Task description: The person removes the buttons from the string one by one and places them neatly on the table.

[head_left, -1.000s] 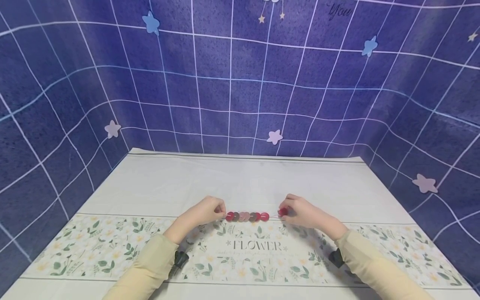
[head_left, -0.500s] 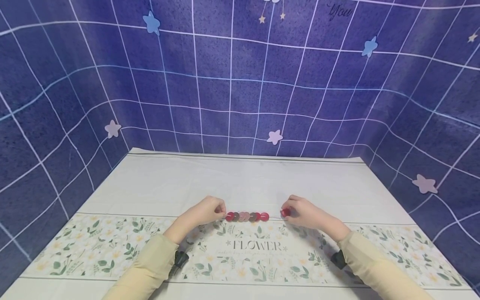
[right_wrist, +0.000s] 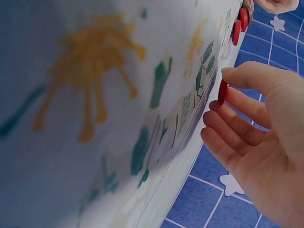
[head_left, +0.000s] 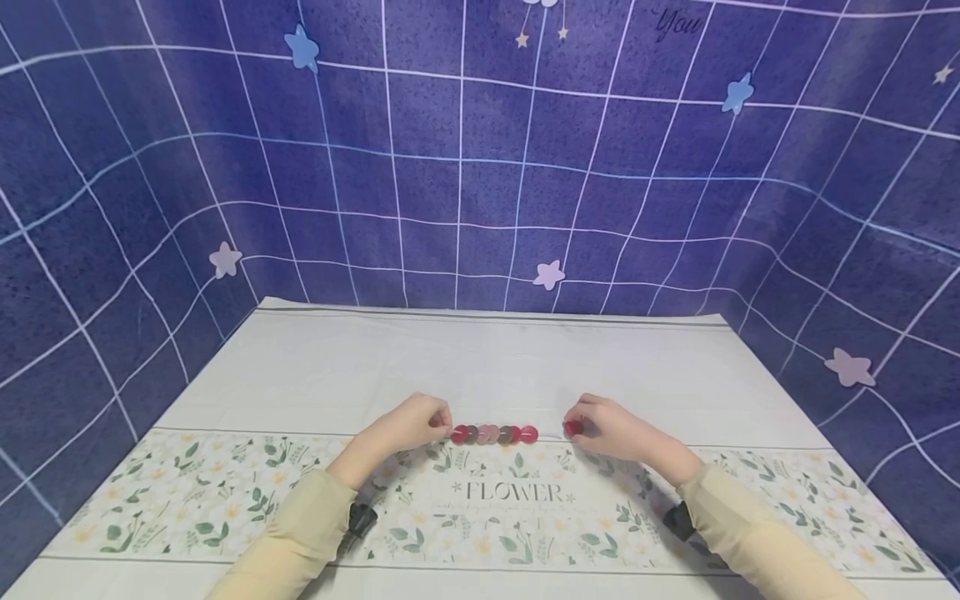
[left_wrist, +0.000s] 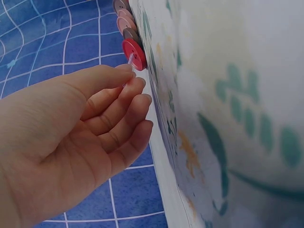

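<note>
Several red, pink and dark grey-brown buttons (head_left: pixel 495 433) lie overlapping in a row, strung on a pale thread (left_wrist: pixel 131 59). At the row's left end, my left hand (head_left: pixel 415 419) pinches the thread between thumb and forefinger, right beside the end red button (left_wrist: pixel 134 54). My right hand (head_left: pixel 606 427) holds a separate red button (right_wrist: pixel 223 91) by its edges between thumb and fingers, apart from the row's right end. A faint stretch of thread (head_left: pixel 552 436) shows between the row and that button. Whether it passes through the button's holes is too small to tell.
Under both hands lies a white tablecloth (head_left: pixel 480 358) with a floral band and the printed word FLOWER (head_left: pixel 514 492). A blue grid-patterned curtain (head_left: pixel 480 192) with stars stands behind the table and at both sides.
My right hand has shifted slightly right with its red button, widening the gap to the row. The left hand and the row of buttons stay in place.
</note>
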The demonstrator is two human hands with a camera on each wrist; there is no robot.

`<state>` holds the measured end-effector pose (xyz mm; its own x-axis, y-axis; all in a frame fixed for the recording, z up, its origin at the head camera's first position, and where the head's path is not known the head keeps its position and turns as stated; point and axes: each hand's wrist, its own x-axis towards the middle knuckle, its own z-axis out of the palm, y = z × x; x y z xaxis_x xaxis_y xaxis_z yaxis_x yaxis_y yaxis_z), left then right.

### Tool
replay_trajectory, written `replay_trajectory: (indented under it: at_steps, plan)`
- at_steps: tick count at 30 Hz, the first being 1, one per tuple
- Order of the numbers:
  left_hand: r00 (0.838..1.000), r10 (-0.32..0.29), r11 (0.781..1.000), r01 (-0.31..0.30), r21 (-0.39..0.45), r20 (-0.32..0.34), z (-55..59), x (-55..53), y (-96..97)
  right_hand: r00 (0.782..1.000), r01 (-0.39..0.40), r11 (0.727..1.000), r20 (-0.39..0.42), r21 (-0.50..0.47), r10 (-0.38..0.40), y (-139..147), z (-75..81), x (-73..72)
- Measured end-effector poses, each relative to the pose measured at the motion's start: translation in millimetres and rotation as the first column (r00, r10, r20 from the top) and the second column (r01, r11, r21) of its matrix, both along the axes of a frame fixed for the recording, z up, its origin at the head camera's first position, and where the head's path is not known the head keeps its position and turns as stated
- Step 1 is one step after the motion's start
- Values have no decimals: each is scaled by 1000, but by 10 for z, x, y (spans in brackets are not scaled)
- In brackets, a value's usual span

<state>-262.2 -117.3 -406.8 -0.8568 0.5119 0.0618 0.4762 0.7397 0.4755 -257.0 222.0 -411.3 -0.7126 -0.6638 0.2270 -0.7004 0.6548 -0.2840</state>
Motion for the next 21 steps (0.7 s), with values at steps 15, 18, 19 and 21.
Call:
replay_trajectory:
  at_steps: [15, 18, 19, 21]
  plan:
    - [1000, -1, 1000, 1, 0, -4, -11, -4, -10, 1000, 2, 1000, 12, 26, -3, -23, 1, 36]
    - [1000, -6, 1000, 6, 1, -6, -1, -5, -8, 1000, 0, 1000, 5, 28, -1, -27, 2, 35]
    - [1000, -6, 1000, 6, -1, -8, 1, -4, -7, 1000, 0, 1000, 5, 31, 0, -28, 4, 37]
    - [1000, -9, 1000, 9, -2, -7, 4, -2, -4, 1000, 0, 999, 4, 38, 0, -29, 1, 38]
